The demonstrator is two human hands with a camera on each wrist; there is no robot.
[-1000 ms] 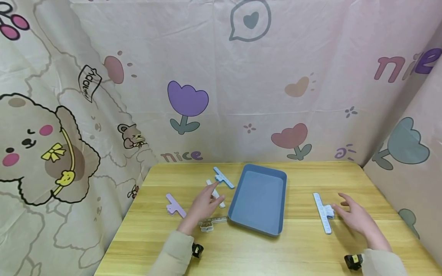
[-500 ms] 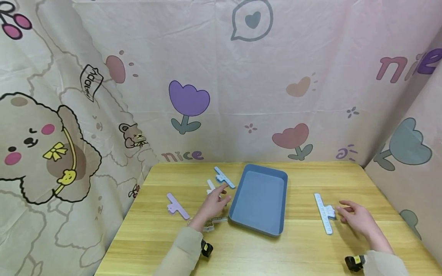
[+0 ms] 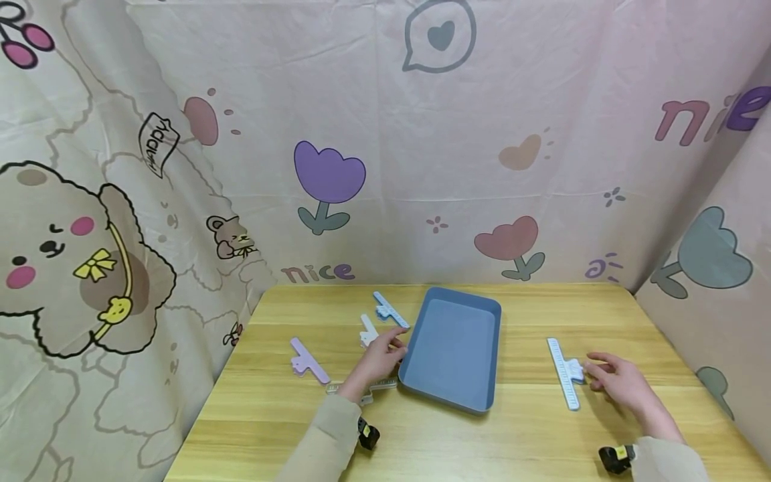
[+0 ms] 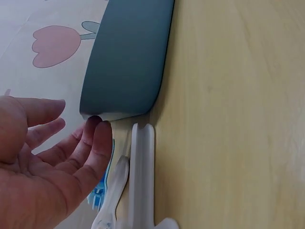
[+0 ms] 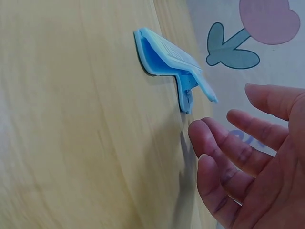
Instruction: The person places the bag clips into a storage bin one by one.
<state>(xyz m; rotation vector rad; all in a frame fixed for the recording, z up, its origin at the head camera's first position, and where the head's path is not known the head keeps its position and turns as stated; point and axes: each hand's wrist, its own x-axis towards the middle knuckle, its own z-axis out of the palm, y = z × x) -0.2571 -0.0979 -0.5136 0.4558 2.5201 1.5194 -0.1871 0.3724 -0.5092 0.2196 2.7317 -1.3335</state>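
Observation:
My left hand (image 3: pixel 381 358) is at the left side of a blue-grey tray (image 3: pixel 454 351). In the left wrist view its fingertips reach the tray's (image 4: pixel 126 62) lower edge, thumb held away. Under and behind that hand lie a white clip (image 3: pixel 368 327) and a clear, ruler-marked clip (image 3: pixel 385 384), both partly covered. Over on the right, my right hand (image 3: pixel 620 381) hovers beside a light blue clip (image 3: pixel 563 375) with loosely bent fingers. The right wrist view shows a gap between those fingers and the clip (image 5: pixel 167 55).
A lilac clip (image 3: pixel 309 361) lies on the wooden table (image 3: pixel 482 448) at the left. Beyond the white clip, another blue clip (image 3: pixel 393 312) rests close to the tray's far left side. A printed curtain (image 3: pixel 385 134) hangs around the table's back and sides.
My left hand has moved right, from over the white clip to the tray's left edge, baring part of that clip. The right hand has lowered slightly beside its clip. The tray stays put.

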